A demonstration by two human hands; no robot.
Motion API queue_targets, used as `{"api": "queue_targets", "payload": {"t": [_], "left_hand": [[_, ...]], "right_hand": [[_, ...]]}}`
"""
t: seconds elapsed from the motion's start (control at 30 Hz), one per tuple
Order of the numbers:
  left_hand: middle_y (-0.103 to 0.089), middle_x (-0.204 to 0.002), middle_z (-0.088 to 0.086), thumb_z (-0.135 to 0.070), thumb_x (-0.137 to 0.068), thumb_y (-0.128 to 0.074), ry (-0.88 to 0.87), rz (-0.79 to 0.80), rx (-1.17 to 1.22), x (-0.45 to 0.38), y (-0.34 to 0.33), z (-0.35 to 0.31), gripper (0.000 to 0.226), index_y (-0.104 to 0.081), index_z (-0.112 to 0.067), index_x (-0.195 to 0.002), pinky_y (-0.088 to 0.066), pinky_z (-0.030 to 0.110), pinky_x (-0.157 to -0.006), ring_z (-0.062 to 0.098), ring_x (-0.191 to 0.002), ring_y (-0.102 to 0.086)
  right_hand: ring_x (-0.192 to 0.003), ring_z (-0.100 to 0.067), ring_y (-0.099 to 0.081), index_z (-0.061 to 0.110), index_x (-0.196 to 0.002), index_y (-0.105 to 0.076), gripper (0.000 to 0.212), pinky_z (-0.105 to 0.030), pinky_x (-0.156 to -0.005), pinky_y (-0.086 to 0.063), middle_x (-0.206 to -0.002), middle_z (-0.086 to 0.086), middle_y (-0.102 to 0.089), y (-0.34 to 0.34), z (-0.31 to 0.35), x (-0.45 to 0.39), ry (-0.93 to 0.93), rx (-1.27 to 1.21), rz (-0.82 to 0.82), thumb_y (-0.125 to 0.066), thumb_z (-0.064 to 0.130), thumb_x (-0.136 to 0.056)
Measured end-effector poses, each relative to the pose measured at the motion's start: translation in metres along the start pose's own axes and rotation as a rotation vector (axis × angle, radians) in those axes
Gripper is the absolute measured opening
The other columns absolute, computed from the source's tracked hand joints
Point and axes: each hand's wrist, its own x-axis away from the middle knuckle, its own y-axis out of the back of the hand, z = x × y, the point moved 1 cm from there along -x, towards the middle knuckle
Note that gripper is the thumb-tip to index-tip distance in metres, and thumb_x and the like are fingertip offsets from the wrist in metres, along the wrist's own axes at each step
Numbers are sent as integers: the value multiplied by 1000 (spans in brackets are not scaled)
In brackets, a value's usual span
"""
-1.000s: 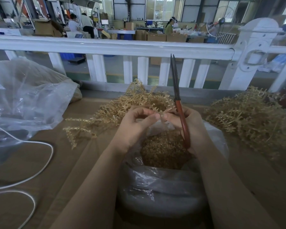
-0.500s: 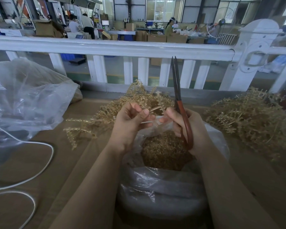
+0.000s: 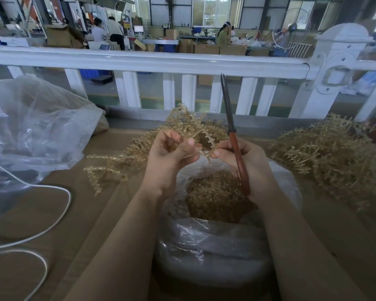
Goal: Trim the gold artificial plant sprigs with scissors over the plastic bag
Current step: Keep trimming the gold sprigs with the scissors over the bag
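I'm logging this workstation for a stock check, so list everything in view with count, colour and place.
sprig: one, gold, held between both hands over the bag
bag: one, clear plastic, front centre, gold trimmings inside
scissors: one pair, red handles, dark blades closed and pointing up, in the right hand
centre pile: one, gold sprigs, behind the left hand
right pile: one, gold sprigs, table right
big bag: one, clear plastic, table left
cord: one, white, looping at front left
table: one, brown
railing: one, white, behind the table
left hand: pinches the sprig
right hand: grips the scissors, fingers touching the sprig
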Motion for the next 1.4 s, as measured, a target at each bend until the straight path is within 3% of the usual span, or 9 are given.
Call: {"api": "queue_targets", "payload": {"t": [0.1,0.27,0.43,0.67,0.87,1.03,1.1,1.27,1.4], "left_hand": [[-60,-77,-3,1,-65,-76,5,14,3,0,-1,0,43,-46,-16,-90,-59,31,-72,25,-83,-66],[-60,-80,8,10,-63,-70,12,18,132,1,-2,-3,44,-46,-16,-89,-60,30,-72,23,-79,-74],[-62,-74,4,10,-62,-70,-23,-11,153,0,-2,-3,44,-46,-16,-88,-60,31,-80,23,-81,-73],[-65,-69,1,8,-64,-71,-10,49,143,2,-2,-2,44,-46,-16,-91,-58,27,-73,22,-83,-74],[-71,-77,0,10,-64,-70,4,71,93,3,-6,2,50,-43,-16,-98,-59,33,-78,20,-86,-72],[-70,-83,4,5,-73,-73,104,52,32,3,-7,4,38,-49,-13,-97,-56,26,-66,20,-79,-69],[-71,-77,0,-1,-75,-73,151,85,17,4,-9,3,31,-52,-9,-96,-56,23,-60,15,-72,-71],[-69,-71,1,3,-71,-74,125,131,36,6,-10,0,36,-49,-8,-94,-57,24,-57,16,-70,-73],[-65,-71,0,3,-71,-76,43,77,-117,3,-6,1,38,-52,-4,-100,-55,26,-65,13,-68,-66]], "right_hand": [[-58,0,-64,12,-83,-76,7,-11,-56,-46,-84,-7,-77,-1,1,0,-6,4,-7,-81,8,-81],[-49,2,-59,12,-84,-74,6,-7,-49,-43,-75,-3,-75,2,6,3,31,-9,-16,-79,9,-82],[-73,-8,-70,18,-85,-74,17,-22,-72,-54,-76,4,-74,2,7,2,88,173,-76,-83,30,-77],[-71,-5,-69,14,-84,-73,38,-15,-69,-53,-75,8,-74,-8,7,5,72,129,23,-83,44,-64],[-70,-3,-69,17,-82,-68,20,-15,-68,-54,-71,11,-72,-13,1,0,49,129,36,-86,15,-73],[-86,-28,-74,20,-83,-67,31,-44,-85,-59,-88,-8,-75,-12,2,0,46,68,4,-86,27,-60],[-85,-26,-73,22,-84,-67,27,-47,-87,-59,-88,-6,-75,-12,2,-1,46,92,-6,-87,22,-65],[-84,-21,-71,25,-82,-66,25,-44,-86,-58,-85,1,-73,-11,1,-2,70,131,-28,-88,16,-72],[-73,-1,-67,31,-83,-67,25,-23,-72,-53,-76,16,-71,-9,-1,-4,101,257,-34,-88,25,-73]]}}
